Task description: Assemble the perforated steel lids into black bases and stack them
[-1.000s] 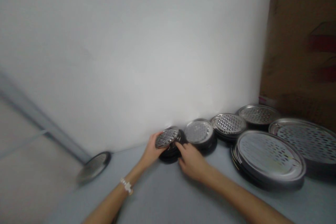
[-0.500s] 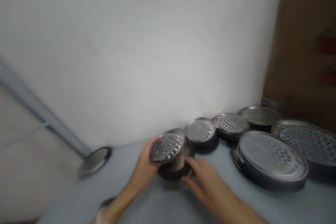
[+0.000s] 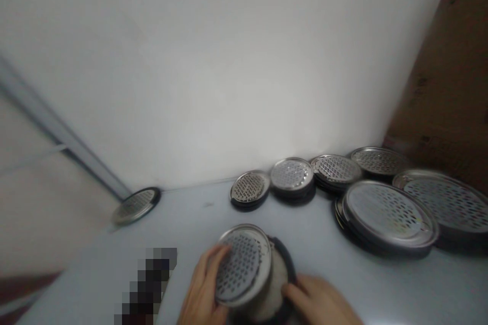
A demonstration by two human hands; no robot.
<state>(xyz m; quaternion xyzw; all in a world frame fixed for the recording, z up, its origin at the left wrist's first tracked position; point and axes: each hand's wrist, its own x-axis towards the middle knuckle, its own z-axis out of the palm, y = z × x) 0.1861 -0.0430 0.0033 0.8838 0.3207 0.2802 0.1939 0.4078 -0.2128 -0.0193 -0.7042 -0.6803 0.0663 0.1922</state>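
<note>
My left hand (image 3: 204,284) is closed on the left edge of a round metal grater (image 3: 240,264), whose face is full of small holes. Behind and partly under it is a second round piece with a black rim and a pale inside (image 3: 279,274). Its right edge is pinched by my right hand (image 3: 320,298), the thumb lying over the rim. The two pieces overlap, tilted, low over the table; whether they are joined is hidden.
Along the white wall stand a small grater stack (image 3: 249,188), a second stack (image 3: 292,177) and more to the right. Larger graters (image 3: 389,213) lie at right, before a cardboard box (image 3: 450,76). One grater (image 3: 137,205) lies at the table's left edge. A pixelated dark object (image 3: 147,284) is at lower left.
Both hands have moved back from the wall towards me with the grater and the black-rimmed piece. A small stack by the wall, formerly behind the hands, now shows.
</note>
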